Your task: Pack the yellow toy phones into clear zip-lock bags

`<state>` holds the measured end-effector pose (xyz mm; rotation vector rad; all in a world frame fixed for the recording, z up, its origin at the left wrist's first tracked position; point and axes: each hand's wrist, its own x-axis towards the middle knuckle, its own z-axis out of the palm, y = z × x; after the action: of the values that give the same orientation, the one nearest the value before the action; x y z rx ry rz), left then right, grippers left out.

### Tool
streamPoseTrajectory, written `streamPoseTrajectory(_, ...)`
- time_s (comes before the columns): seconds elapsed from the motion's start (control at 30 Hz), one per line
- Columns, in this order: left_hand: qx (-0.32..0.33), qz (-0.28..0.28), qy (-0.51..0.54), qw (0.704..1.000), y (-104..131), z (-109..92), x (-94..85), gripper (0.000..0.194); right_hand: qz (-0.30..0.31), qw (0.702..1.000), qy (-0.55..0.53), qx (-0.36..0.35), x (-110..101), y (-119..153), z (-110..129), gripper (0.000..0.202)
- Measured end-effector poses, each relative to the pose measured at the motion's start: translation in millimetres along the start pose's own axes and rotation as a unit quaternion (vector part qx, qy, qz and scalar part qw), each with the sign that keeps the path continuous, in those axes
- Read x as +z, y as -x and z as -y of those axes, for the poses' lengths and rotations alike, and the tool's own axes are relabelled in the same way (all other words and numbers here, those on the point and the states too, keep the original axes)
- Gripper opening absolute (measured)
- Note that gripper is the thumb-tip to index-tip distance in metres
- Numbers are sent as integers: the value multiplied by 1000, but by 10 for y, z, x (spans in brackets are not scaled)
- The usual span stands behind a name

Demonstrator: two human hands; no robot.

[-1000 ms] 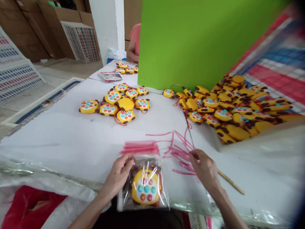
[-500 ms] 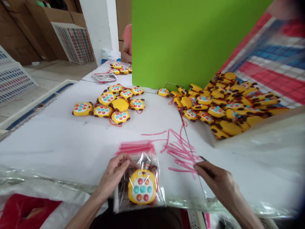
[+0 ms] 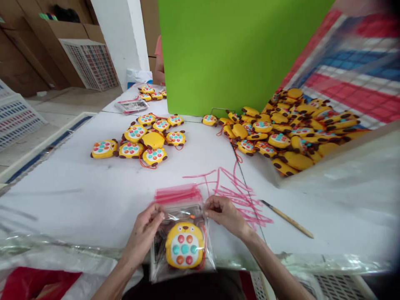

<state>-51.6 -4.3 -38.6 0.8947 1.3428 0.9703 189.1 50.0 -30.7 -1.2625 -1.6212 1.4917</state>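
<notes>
A clear plastic bag [image 3: 158,264] lies at the table's front edge, holding a yellow animal-faced toy [image 3: 184,246] with coloured round buttons and a dark printed sheet. My left hand [image 3: 146,228] pinches the bag's upper left edge. At the upper right edge my right hand [image 3: 225,214] pinches it too, thumb against fingers. Just above the bag's top runs a pink band [image 3: 178,194]. To the right of my right hand, a thin wooden-handled tool [image 3: 289,218] with a dark tip rests on the table, touched by neither hand.
Several yellow toys [image 3: 136,133] sit loose at mid-left. A large heap of them [image 3: 281,135] spills from a container at right. A green panel [image 3: 243,54] stands across the back. Pink scribbles [image 3: 240,200] mark the white table [image 3: 93,191]. Another person's arm [image 3: 159,68] shows behind the panel.
My right hand has let go of the wooden-handled tool on the table and moved left to the bag's upper right edge. My left hand stays on the bag.
</notes>
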Motion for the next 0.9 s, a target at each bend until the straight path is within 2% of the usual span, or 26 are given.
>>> streamPoseTrajectory(0.17,-27,-25,7,999,-1,35,3,17,12,999,1,-33,6,79,-12,10)
streamPoseTrajectory(0.27,-28,-44,18,998,-23,19,22,12,9,999,21,-22,21,82,-18,11)
streamPoseTrajectory(0.37,-24,-35,54,998,-47,0,25,14,1,998,55,-20,33,89,6,16)
streamPoseTrajectory(0.53,10,-50,-41,998,8,-23,48,17,0,986,155,-65,67,143,55,22)
streamPoseTrajectory(0.63,-1,-38,-34,999,32,-45,14,12,15,983,166,-78,76,157,42,21)
streamPoseTrajectory(0.73,26,-57,-54,997,-25,-233,-247,8,3,984,165,-68,36,170,41,13)
streamPoseTrajectory(0.8,86,-122,-117,982,-103,-532,-598,10,-21,979,192,-58,-33,207,56,15)
streamPoseTrajectory(0.83,134,-175,-162,962,-150,-727,-814,10,-30,975,213,-53,-80,237,60,18)
streamPoseTrajectory(0.87,192,-262,-227,918,-199,-939,-1042,9,-32,970,236,-50,-132,274,55,21)
streamPoseTrajectory(0.9,234,-375,-305,843,-251,-1150,-1266,12,-33,964,258,-49,-189,316,37,23)
